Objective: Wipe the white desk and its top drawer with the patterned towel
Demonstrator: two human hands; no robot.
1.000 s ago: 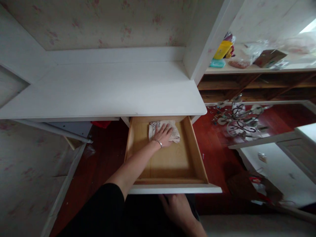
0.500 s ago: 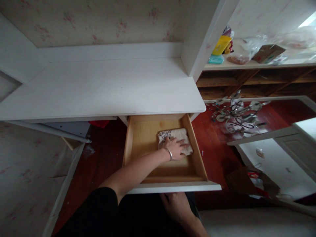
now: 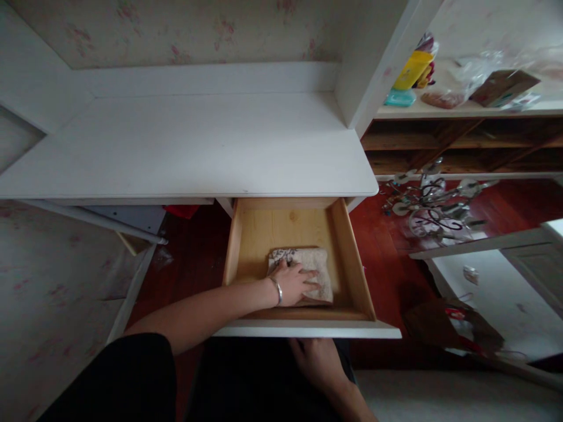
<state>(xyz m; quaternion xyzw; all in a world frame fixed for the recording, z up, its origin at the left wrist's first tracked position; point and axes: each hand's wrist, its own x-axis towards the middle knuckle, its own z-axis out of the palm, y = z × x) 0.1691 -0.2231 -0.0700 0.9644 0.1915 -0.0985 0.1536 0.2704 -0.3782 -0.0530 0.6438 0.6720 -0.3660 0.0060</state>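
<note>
My left hand [image 3: 294, 283], with a silver bangle at the wrist, lies palm down with fingers spread on a folded beige cloth [image 3: 317, 264]. A dark printed pattern shows at the cloth's far left corner. The cloth rests on the bare wooden bottom of a pulled-out drawer [image 3: 255, 234], close to its front panel. Below that white front edge is my right hand [image 3: 320, 358], its fingers tucked out of sight under the panel, so its grip is hidden.
A white desktop [image 3: 211, 146] extends above and left of the drawer. On the red floor at right lies a chandelier [image 3: 435, 214], with a white cabinet piece [image 3: 466, 281] and an opened cardboard box [image 3: 428, 325] nearer. Behind, a wooden shelf unit [image 3: 400, 139] carries bags and a yellow container [image 3: 412, 70].
My left hand and the cloth have moved left and toward the drawer's front. My right hand stays under the front panel. The view has shifted slightly.
</note>
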